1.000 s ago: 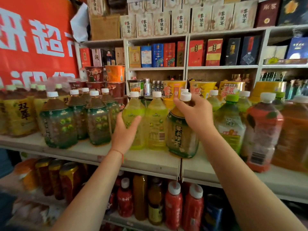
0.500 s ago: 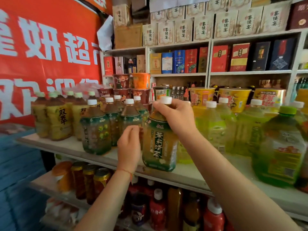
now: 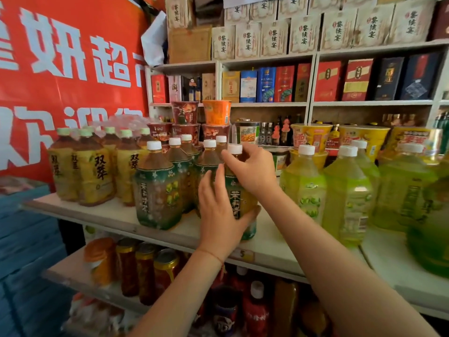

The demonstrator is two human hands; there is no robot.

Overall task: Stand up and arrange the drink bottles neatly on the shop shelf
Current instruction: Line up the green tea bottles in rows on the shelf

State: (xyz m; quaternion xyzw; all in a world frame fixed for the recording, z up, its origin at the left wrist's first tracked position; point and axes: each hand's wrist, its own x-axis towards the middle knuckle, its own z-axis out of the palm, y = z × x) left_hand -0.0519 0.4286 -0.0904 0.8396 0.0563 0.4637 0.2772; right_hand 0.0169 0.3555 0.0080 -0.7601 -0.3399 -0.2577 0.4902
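Observation:
A green-labelled tea bottle with a white cap stands at the front of the white shop shelf, right of several matching bottles. My right hand grips its neck just under the cap. My left hand wraps around its lower body, thumb on the right side. Yellow-labelled tea bottles stand at the left. Pale green drink bottles stand at the right.
Instant noodle cups are stacked behind the bottles. Boxed goods fill the upper shelves. A red banner covers the left wall. Jars and red bottles sit on the lower shelves.
The tea bottle has moved left from the pale green bottles to stand beside the matching green-labelled ones. My left hand has closed around its lower body. The view has swung left.

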